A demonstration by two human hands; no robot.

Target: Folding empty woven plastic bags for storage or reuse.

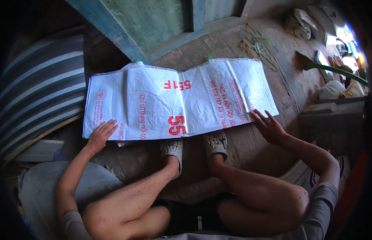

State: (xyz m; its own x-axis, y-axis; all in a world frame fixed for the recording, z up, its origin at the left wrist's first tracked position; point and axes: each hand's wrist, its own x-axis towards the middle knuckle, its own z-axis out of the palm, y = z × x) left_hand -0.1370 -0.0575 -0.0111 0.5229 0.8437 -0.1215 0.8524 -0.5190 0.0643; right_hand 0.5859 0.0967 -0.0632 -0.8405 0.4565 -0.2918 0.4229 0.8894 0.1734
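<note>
Over the floor (250,158) lies a creased, red-lettered white sack (198,102) — left hand (100,137), right hand (270,129) touching its ends, fingers outstretched, gripping nothing.

A grey corrugated sheet (46,76) occupies the left; a weathered blue panel (150,24) borders the brick floor (254,154); rightward, a green-handled tool (334,69) shows near a grey box (330,114).

At least one white sack (154,104), two pale clogs (216,143), one corrugated sheet (46,80), one green-handled tool (334,69)
</note>
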